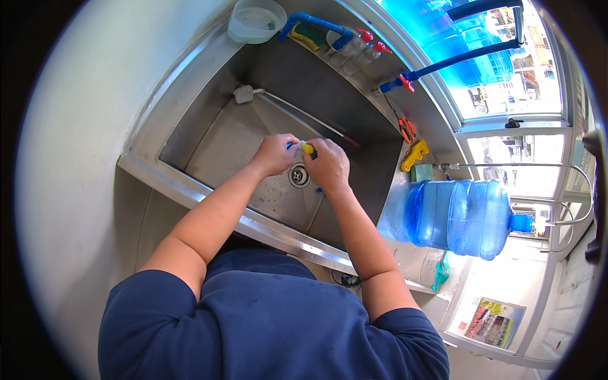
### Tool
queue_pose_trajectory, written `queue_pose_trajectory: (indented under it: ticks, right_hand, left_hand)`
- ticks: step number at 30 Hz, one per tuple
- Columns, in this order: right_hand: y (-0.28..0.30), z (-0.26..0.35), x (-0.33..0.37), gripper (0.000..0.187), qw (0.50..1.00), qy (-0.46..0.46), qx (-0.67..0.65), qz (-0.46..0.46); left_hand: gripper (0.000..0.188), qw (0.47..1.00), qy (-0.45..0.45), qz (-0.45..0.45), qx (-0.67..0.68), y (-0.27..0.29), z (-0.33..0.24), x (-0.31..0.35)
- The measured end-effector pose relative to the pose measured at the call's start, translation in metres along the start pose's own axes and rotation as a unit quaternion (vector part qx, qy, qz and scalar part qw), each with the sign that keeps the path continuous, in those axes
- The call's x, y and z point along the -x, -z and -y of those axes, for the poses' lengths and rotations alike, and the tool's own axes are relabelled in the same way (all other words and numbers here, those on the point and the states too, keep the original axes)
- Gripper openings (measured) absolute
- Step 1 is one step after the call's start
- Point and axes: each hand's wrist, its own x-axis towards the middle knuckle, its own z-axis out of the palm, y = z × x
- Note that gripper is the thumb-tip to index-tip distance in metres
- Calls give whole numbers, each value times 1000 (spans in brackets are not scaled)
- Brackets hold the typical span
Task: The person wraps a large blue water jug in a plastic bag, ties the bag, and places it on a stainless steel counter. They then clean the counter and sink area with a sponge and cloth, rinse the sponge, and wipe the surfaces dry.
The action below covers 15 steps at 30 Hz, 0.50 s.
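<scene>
Both my hands are over the steel sink (218,149), close together above its round drain (299,176). My right hand (329,166) is closed around a yellow and dark green sponge (309,149). The fingers of my left hand (275,155) pinch a small blue piece (290,145), mostly hidden, whose kind I cannot make out. The sponge is right beside that piece, and I cannot tell whether they touch. Another small blue thing (319,190) shows by my right wrist. Water drops dot the sink floor near the drain.
A long-handled brush (244,94) lies in the sink's far part. On the back ledge are a clear tub (256,22), a sponge (306,36), clear bottles (362,58), blue pipes (316,23) and orange-handled scissors (406,129). A large blue water jug (459,215) stands at the right.
</scene>
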Motion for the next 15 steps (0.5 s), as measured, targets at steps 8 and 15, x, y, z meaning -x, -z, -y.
queue_pose_trajectory:
  ticks: [8,15]
  right_hand:
    - [-28,-2,0,16,996,-29,-85,-17]
    - [-4,-6,-18,21,816,-336,-464,-70]
  left_hand:
    - [18,998,-45,-12,30,-3,7,0]
    - [27,881,164,31,443,2,-6,-11]
